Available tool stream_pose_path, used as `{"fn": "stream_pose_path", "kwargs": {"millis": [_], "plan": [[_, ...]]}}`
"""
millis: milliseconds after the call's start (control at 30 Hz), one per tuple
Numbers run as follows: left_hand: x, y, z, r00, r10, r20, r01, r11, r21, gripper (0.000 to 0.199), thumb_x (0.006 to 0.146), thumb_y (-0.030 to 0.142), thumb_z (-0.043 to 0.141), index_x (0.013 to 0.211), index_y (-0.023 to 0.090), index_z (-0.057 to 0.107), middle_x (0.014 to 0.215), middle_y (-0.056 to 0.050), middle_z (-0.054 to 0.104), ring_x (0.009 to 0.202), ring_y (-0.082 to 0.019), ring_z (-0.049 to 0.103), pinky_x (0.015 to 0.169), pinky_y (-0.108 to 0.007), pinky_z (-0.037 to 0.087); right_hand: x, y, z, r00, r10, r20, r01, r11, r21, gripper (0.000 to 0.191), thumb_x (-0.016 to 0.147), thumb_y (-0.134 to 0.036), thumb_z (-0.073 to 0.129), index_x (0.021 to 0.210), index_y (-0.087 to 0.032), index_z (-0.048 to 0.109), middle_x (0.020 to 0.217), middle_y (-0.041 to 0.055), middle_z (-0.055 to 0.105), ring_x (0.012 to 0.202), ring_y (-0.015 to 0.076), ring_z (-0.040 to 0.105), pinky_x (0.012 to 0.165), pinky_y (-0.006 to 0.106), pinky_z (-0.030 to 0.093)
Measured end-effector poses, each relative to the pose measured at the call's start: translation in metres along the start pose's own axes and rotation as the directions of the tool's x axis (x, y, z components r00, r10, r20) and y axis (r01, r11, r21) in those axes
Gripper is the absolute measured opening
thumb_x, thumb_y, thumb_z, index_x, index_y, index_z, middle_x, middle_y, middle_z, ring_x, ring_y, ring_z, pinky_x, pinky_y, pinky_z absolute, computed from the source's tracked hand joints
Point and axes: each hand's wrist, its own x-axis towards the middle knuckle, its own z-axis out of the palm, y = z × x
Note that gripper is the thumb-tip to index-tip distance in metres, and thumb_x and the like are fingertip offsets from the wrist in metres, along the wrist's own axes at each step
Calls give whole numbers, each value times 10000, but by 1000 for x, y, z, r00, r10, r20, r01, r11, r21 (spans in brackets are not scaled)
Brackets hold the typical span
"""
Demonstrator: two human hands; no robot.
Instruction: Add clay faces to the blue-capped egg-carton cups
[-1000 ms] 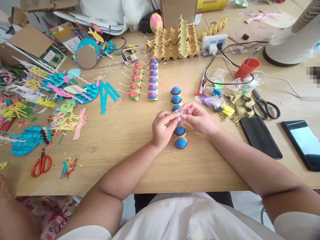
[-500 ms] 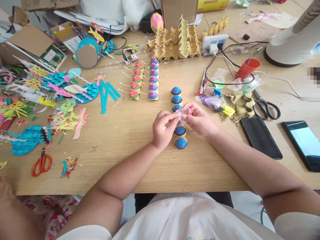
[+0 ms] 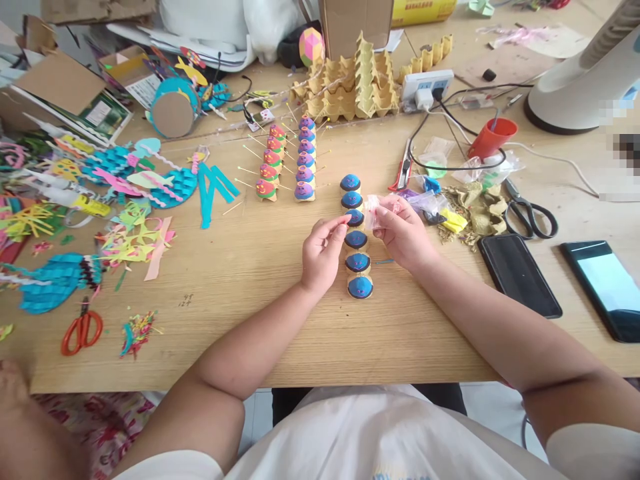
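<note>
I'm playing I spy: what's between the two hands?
In the head view, the row of blue domes runs between the left hand and the right hand, which holds crinkly plastic.

- Desk [image 3: 240,333], eight o'clock: two handwritten lines showed; the lower began "12", the rest unclear.
- Yellow package [image 3: 425,11], one o'clock: its red print was too small to read.
- White shirt [image 3: 360,433], five o'clock: its lettering was cut off.

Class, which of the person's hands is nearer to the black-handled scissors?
The right hand, holding a clear bag left of the black-handled scissors; the left hand is farther left.
</note>
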Motion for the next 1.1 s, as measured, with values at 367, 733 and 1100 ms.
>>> {"fn": "stream_pose_path", "kwargs": {"millis": [367,733,1100], "plan": [[4,6,5,965,-253,74,264,929,-258,436,894,652,787,970,223,807,817,-12,693,734,-95,595,658,-214,491,7,8,-10,964,-222,-144,175,944,-281,248,864,-359,770,891,-254,547,762,-60,510,626,90,411,580,247,393],[7,1,4,974,-190,-127,167,970,-175,370,868,578,841,967,225,792,880,-11,726,720,-83,557,632,-210,437,13,12,-18,950,-284,-133,216,899,-380,344,887,-437,724,889,-281,418,788,-43,429,673,138,405,632,292,432],[11,4,9,962,-227,-151,192,957,-217,442,730,562,939,904,210,738,879,-7,732,793,-101,634,798,-246,535,18,6,-34,953,-301,-39,196,708,-678,384,839,-382,792,1112,-293,537,810,-40,554,724,176,558,749,372,519]]}}
